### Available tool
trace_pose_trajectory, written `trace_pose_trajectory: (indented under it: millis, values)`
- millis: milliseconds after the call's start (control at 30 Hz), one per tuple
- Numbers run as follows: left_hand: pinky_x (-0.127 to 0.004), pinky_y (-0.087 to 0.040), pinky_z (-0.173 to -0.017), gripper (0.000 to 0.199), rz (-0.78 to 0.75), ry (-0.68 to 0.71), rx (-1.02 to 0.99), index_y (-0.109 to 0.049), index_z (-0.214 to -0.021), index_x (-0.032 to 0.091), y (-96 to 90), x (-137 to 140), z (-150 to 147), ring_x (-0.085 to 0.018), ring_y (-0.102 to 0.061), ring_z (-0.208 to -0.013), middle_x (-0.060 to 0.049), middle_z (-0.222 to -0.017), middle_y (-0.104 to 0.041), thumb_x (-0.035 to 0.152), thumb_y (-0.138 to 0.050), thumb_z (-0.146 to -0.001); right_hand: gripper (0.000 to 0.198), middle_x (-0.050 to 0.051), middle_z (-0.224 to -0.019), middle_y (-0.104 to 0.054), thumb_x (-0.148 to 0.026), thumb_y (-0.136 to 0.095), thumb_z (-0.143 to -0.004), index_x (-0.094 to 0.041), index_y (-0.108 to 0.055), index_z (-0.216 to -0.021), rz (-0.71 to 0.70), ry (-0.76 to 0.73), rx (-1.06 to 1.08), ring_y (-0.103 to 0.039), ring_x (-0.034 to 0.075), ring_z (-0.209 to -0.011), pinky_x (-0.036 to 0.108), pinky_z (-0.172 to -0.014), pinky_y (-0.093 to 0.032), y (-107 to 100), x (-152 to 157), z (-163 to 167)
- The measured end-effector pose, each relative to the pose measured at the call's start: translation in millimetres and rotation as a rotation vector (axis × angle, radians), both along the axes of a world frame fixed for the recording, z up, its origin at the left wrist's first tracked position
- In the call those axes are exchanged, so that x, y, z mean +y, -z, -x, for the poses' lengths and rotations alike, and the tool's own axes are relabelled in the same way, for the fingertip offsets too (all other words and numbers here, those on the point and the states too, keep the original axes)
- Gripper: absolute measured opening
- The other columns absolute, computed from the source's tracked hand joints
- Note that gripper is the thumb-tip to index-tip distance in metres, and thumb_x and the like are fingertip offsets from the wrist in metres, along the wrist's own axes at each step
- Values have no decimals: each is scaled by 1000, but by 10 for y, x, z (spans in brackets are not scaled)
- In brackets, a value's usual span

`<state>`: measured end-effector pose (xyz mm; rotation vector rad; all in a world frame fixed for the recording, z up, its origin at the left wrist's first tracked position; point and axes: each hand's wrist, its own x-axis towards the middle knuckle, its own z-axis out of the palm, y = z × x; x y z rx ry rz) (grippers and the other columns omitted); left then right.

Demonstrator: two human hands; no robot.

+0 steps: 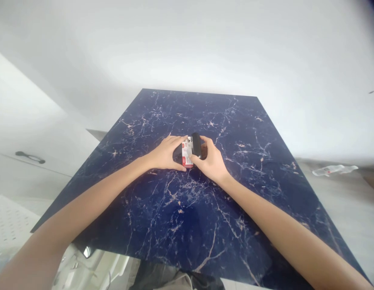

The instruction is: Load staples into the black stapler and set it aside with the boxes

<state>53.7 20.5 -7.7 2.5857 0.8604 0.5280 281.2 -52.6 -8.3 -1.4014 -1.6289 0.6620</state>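
A small white-and-red printed box (186, 152) is between my hands over the dark blue marbled tabletop (180, 209). Against its right side is a black rounded object (196, 145), whose exact kind I cannot make out. My left hand (166, 154) grips the box from the left, fingers at the far end and thumb at the near end. With its thumb on the box's face and its fingers behind the black object, my right hand (213, 160) closes around the right side. My fingers hide part of both things.
Beyond the table's far edge is a pale wall (199, 48). A clear plastic bottle (331, 170) lies off to the right. On the left is a white surface with a dark handle (30, 157). White items (93, 266) stand below the near left edge.
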Motion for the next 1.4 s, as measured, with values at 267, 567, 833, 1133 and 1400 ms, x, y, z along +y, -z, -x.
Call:
trace_pose_trajectory:
  millis: [267, 567, 833, 1133, 1400]
  values:
    - [-60, -31, -122, 122, 3, 53, -3, -25, -165, 25, -11, 182, -566, -41, -39, -148, -16, -163, -41, 72, -84, -69, 60, 5, -95, -69, -34, -67, -75, -19, -57, -132, 16, 227, 198, -64, 24, -84, 43, -82, -56, 17, 102, -278]
    - [-59, -25, -124, 124, 23, 136, 14, -28, -164, 17, -15, 281, -1819, -43, -34, -151, -20, -165, -37, 75, -81, -69, 55, 7, -100, -75, -37, -66, -78, -21, -63, -130, 39, 443, -119, -69, 28, -89, 46, -88, -53, -145, -113, -1389]
    - [-60, -27, -121, 131, 60, 208, 8, -25, -165, 15, 20, 154, -2988, -48, -35, -148, -22, -163, -39, 82, -78, -64, 54, 12, -116, -76, -34, -62, -81, -21, -62, -133, 118, 689, -186, -70, 32, -105, 47, -94, -53, -151, -409, -2291]
    - [-59, -25, -123, 111, 56, 196, -123, -12, -166, 19, -27, -27, -2877, -42, -26, -155, -20, -170, -25, 81, -58, -86, 58, 21, -134, -65, -49, -56, -90, -16, -57, -138, 20, 756, -171, -63, 35, -117, 54, -105, -47, -43, -396, -2310]
    - [-47, -46, -106, 47, -89, 107, -320, -51, -146, 23, -87, -528, -1989, -28, -62, -117, -10, -126, -67, 49, -36, -109, 44, 19, -138, -56, -39, -45, -100, -18, -54, -138, -454, 777, -388, -49, 35, -133, 58, -112, -40, -189, -503, -1822]
